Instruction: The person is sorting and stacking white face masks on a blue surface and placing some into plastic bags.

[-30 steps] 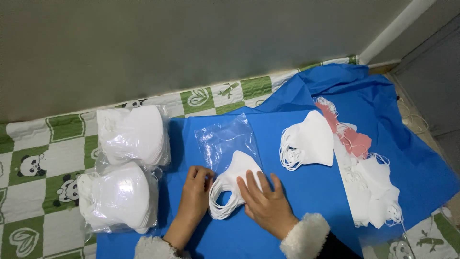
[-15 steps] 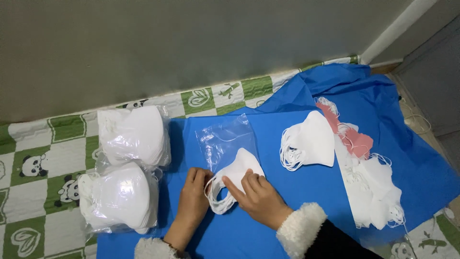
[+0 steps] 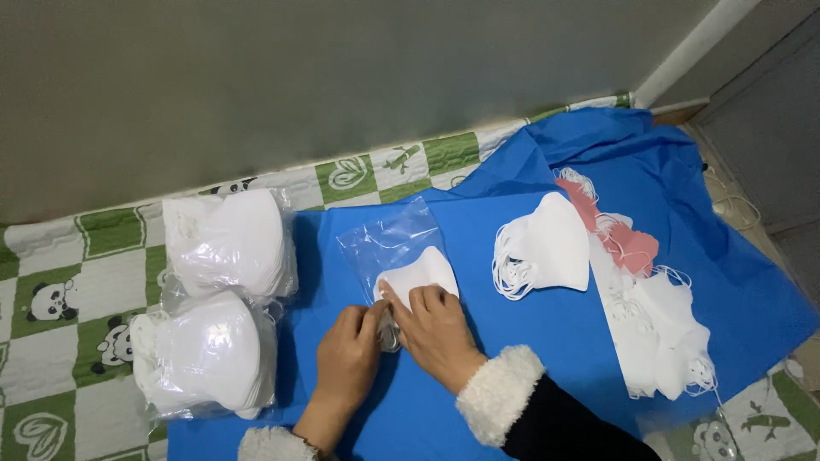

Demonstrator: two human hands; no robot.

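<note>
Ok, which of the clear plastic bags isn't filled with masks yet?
The flat clear bag at centre on the blue cloth, touched by both hands with one white mask partly in. The two bagged stacks at left bulge full.

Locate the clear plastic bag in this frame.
The clear plastic bag lies on the blue cloth at centre, just above both hands, a small stack of white masks partly inside its mouth.

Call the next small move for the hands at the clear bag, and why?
Probably push the white mask stack deeper into the clear bag. It sits only partly inside, ear loops bunched at the mouth, with the left hand at the opening and the right hand on the stack. Two filled bags lie at the left.
</note>
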